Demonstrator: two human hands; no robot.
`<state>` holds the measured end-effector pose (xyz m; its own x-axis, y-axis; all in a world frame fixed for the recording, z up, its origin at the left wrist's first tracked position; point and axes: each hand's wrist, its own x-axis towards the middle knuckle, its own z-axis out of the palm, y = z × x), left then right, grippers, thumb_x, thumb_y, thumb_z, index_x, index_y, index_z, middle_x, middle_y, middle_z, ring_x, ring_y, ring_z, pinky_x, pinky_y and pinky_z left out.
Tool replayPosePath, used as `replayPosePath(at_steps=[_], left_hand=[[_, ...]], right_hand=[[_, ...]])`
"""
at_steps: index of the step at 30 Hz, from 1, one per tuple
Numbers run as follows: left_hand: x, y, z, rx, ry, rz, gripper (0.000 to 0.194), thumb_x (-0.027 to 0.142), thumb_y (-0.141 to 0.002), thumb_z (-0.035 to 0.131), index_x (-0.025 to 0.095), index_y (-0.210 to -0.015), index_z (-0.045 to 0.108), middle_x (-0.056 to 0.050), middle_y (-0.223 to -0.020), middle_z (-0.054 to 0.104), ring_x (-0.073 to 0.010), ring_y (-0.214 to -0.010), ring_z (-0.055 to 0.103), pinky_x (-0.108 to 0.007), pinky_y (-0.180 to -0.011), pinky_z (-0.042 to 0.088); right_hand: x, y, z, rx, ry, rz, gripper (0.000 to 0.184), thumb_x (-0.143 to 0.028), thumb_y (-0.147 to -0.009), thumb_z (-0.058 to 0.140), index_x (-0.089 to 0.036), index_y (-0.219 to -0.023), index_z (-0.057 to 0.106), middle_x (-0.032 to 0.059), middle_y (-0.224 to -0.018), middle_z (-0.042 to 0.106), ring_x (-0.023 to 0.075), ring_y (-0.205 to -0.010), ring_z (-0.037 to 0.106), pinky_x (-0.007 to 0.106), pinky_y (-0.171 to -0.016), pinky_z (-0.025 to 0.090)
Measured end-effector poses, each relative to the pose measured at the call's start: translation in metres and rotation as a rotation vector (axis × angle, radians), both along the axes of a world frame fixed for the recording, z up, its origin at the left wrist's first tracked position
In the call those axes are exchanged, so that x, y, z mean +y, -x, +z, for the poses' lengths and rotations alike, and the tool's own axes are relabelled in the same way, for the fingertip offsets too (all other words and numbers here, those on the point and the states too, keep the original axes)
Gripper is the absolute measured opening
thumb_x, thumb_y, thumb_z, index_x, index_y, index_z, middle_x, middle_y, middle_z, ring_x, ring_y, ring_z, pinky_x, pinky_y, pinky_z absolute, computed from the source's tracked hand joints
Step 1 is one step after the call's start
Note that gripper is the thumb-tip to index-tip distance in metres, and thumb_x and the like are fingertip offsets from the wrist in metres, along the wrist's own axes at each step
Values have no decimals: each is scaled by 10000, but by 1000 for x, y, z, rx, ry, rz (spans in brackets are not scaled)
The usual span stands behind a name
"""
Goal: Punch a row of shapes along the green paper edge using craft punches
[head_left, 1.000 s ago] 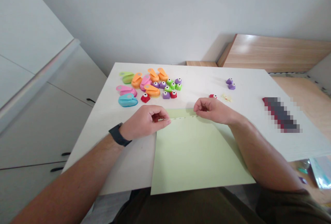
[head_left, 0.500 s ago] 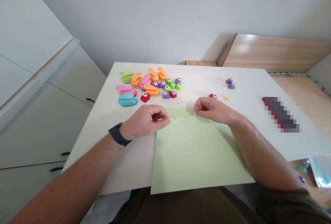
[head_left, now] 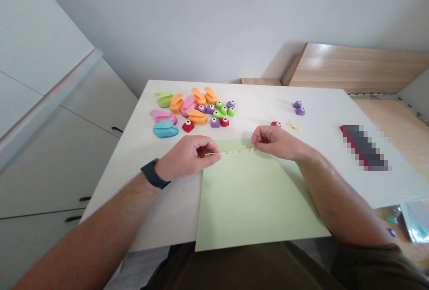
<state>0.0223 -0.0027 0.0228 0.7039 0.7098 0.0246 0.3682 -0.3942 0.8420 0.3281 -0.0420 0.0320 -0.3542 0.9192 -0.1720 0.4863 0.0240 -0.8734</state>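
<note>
Green paper, far end between left hand and right hand, both pinching

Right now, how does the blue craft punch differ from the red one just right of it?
The blue craft punch is longer and larger; the red craft punch is small and compact. The blue craft punch has a flat lever on top, while the red craft punch has a round white button. Both rest on the white table.

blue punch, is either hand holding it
No, the blue punch lies on the white table, while the left hand and right hand pinch the green paper.
</note>
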Motion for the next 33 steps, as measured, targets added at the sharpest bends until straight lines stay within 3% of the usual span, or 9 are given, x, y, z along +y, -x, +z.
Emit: replayPosePath(at_steps=[24,33], left_hand=[[-4,-4,2,2,-116,27,193,365,-864,650,176,-887,685,-17,-830,697,-102,-661,562,-217,-603,452],[-5,-9,1,19,-198,-15,177,348,-873,643,192,-854,724,-20,-777,687,-103,-637,538,-222,-592,427]], right_hand=[[-2,-3,8,11,88,75,183,-295,-818,661,-183,-957,619,-8,-797,599,110,-677,511,237,-603,401],[-2,-3,6,17,138,98,197,-301,-817,669,-193,-975,624,-6,-815,615,109,-676,522,239,-598,411]])
